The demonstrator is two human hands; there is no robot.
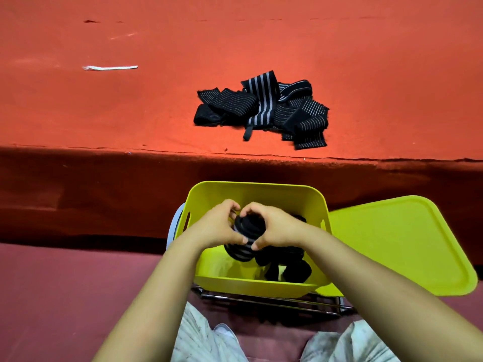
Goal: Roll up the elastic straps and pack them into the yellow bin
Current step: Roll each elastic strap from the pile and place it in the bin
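Note:
A rolled black elastic strap with grey stripes (245,232) is held over the yellow bin (251,190). My left hand (218,224) grips its left side and my right hand (274,226) grips its right side, thumbs underneath. Inside the bin lie other black rolled straps (285,267). A loose pile of black striped straps (261,108) lies on the red surface beyond the bin, near its front edge.
The bin's yellow lid (402,244) leans at the right of the bin. The bin rests on a metal wire frame (274,301). A white strip (111,67) lies far left on the red surface (366,61). My knees are at the bottom.

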